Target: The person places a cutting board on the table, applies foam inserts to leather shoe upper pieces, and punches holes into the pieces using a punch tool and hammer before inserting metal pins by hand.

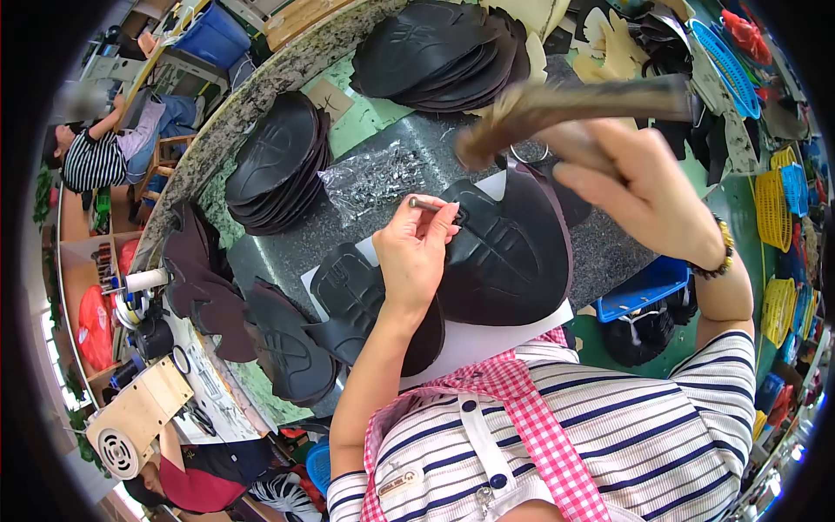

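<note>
The left hand (416, 252) comes up from below, its forearm slanting over the black leather, with thumb and fingers pinched around a short metal rod (424, 204). The rod leans over the inner edge of a large black leather piece (509, 261); whether its tip touches cannot be told. The right hand (657, 191), well apart from the left, is raised with a bent elbow and wrapped around a hammer (600, 103), which is blurred and reaches over the far edge of the leather piece.

The speckled rim of the table (209, 143) curves along the left and far sides. A bag of small metal parts (374, 183) lies just beyond the left hand, near one leather stack (278, 148); another stack (426, 52) stands farther off. White paper (522, 339) sticks out beneath the leather piece, and grey slab (609, 252) shows to its right, up to a blue tray (644, 291).

At far left sit a person in stripes (97, 158) and, lower down, a person in red (200, 478) by a beige machine (143, 418). Yellow baskets (772, 209) line the right side.
</note>
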{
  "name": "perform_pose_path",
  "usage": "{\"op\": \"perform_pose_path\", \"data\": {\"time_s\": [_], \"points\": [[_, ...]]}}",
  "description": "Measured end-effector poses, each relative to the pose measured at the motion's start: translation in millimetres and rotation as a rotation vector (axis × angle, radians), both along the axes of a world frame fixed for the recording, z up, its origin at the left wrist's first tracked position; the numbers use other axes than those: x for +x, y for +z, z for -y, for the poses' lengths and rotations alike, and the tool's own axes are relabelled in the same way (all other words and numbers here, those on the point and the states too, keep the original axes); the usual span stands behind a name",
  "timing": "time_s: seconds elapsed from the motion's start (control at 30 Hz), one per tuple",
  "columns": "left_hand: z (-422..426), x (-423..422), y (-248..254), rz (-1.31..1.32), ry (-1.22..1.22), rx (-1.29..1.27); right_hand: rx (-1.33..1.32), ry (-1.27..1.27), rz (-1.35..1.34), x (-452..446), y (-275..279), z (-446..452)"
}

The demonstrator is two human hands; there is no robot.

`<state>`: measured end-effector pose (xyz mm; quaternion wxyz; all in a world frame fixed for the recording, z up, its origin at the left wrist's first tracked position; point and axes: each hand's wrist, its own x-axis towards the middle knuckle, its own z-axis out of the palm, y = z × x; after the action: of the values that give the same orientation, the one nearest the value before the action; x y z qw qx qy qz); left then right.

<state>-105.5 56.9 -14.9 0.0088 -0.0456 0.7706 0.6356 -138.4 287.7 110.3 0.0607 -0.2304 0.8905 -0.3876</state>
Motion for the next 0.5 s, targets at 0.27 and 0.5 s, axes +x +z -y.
{"op": "perform_pose_path", "data": {"time_s": [0.27,0.5], "points": [[-5.0,3.9,-2.1,-0.216,-0.005,-0.127,0.128,-0.050,0.175,13.5,-24.0,4.1],[150.3,95.0,17.8,0.021,0.309,-0.501,-0.270,-0.426,0.372,65.6,-91.3,-9.7]]}}
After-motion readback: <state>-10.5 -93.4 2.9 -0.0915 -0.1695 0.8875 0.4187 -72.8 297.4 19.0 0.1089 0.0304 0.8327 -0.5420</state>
